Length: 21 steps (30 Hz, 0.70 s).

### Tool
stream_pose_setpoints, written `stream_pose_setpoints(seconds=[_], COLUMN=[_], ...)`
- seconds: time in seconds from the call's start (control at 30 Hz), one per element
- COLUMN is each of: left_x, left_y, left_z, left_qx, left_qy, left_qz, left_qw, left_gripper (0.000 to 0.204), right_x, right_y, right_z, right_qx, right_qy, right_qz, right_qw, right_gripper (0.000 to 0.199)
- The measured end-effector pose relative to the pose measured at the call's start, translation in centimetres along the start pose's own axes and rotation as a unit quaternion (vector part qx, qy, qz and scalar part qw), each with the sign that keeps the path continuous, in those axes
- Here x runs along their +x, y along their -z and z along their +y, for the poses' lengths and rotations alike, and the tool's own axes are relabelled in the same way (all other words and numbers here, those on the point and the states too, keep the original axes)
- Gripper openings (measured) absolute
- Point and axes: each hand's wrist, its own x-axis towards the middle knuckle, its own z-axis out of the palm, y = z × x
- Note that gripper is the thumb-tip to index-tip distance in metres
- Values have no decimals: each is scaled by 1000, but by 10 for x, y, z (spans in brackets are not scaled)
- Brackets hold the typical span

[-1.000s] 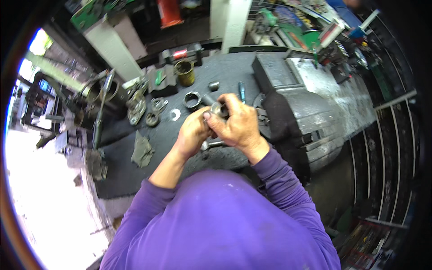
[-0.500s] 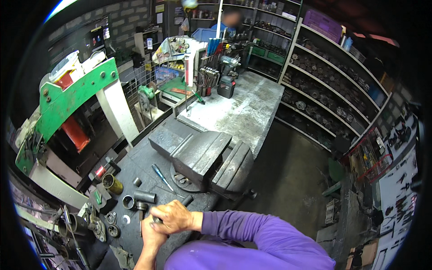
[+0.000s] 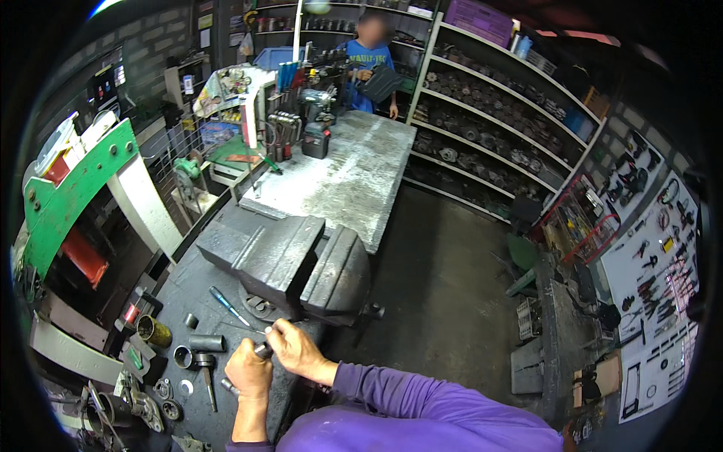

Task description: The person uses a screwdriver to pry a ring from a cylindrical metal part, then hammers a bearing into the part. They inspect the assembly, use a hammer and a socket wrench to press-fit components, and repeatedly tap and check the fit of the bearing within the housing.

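Observation:
My left hand (image 3: 248, 369) is closed in a fist around a short dark metal rod (image 3: 263, 349), whose end sticks out above the fingers. A metal end (image 3: 230, 386) also shows below that fist. Beside it my right hand (image 3: 296, 349) has its fingers curled together close to the rod's upper end; what they pinch is hidden. Both hands are over the dark workbench, just in front of the large grey bench vise (image 3: 294, 260). A blue-handled screwdriver (image 3: 226, 303) lies left of the vise. Next to my left hand rests a piston-like part with a rod (image 3: 207, 365).
Metal sleeves (image 3: 207, 343), a yellowish can (image 3: 154, 331) and a flat washer (image 3: 186, 387) lie on the left. A green-and-white press frame (image 3: 83, 188) stands beyond. A cordless drill (image 3: 316, 124) stands on the far bench. A person in blue (image 3: 369, 64) holds a dark case-like object (image 3: 379, 84).
My hands have moved apart from their overlapping grip; the right one now sits at the rod's upper end. The view has swung right. The person behind now stands in fuller view.

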Motion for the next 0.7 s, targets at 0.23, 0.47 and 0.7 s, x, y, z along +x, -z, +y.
stream_pose_setpoints(seconds=[0.23,0.47,0.7], left_x=[-7,-15,-28], left_y=[16,54,54], left_z=[7,57,46], left_qx=[-426,-416,-495], left_qy=[94,20,-68], left_qz=[-198,-206,-420], left_qw=[878,886,758], left_gripper=[25,16,29], right_x=[-8,-25,-43], right_y=[70,73,89], right_z=[-35,-48,-27], right_qx=[-121,-147,-213], right_qy=[351,404,483], right_qz=[-57,-120,-239], right_qw=[927,895,815], right_gripper=[45,49,51])
